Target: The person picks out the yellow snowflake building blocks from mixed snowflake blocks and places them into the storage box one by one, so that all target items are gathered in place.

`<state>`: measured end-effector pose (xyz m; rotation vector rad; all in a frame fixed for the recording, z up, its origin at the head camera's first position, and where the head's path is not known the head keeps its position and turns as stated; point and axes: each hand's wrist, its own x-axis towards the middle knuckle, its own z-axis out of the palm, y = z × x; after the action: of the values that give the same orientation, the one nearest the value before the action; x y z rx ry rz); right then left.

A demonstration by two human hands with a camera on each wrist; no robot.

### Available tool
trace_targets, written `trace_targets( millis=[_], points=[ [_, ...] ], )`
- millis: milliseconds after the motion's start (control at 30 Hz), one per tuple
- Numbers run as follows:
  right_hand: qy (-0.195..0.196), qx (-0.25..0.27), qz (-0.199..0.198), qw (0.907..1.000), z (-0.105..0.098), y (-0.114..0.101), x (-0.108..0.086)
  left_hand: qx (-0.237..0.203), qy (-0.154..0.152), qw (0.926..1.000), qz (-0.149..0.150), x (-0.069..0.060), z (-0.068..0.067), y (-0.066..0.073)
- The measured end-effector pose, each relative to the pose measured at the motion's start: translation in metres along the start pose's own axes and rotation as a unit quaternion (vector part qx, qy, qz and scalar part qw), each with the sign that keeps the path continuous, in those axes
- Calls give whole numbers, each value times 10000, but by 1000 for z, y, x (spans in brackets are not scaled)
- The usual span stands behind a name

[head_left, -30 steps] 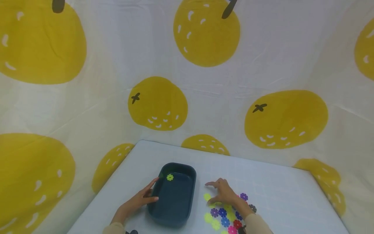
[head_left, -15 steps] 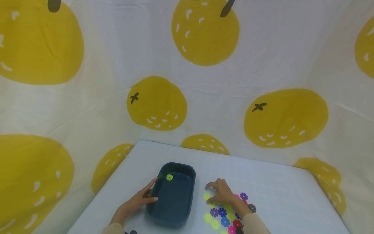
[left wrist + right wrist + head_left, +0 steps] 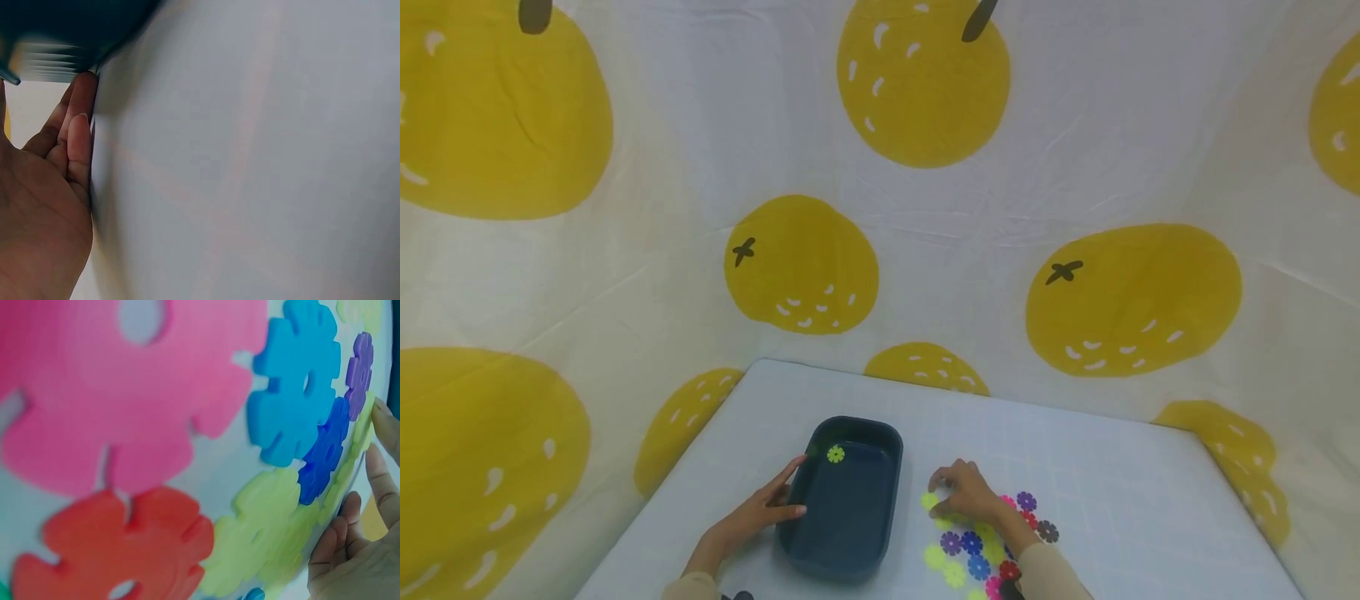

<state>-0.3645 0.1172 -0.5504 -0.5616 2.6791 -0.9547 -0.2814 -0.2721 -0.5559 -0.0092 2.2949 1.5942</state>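
My left hand rests at the left side of a dark teal tray, thumb and forefinger spread along its rim. In the left wrist view, fingertips of my left hand touch the tray's outer side. One lime flower-shaped piece lies inside the tray near its far-left corner. My right hand is low over the loose pieces, thumb and forefinger bent on either side of a lime piece. A gap shows between those fingertips in the right wrist view, beside the lime pieces; I see no clear grip.
Several flower pieces lie spread below my right hand and forearm: lime, purple, blue, pink, red and dark grey. The forearm hides some. A white table bears everything, with a fruit-print cloth behind.
My right forefinger has curled in toward the thumb, narrowing the gap around the lime piece. The left hand and tray have stayed put.
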Motion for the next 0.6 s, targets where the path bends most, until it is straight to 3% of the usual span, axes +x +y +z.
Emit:
trace_targets(
  millis=[267, 600],
  points=[
    [-24, 246, 214, 9995, 1, -1, -1, 79, 3, 10000, 29, 3, 2, 0],
    [-429, 645, -86, 9970, 0, -4, 0, 68, -42, 10000, 53, 0, 1, -1]
  ],
)
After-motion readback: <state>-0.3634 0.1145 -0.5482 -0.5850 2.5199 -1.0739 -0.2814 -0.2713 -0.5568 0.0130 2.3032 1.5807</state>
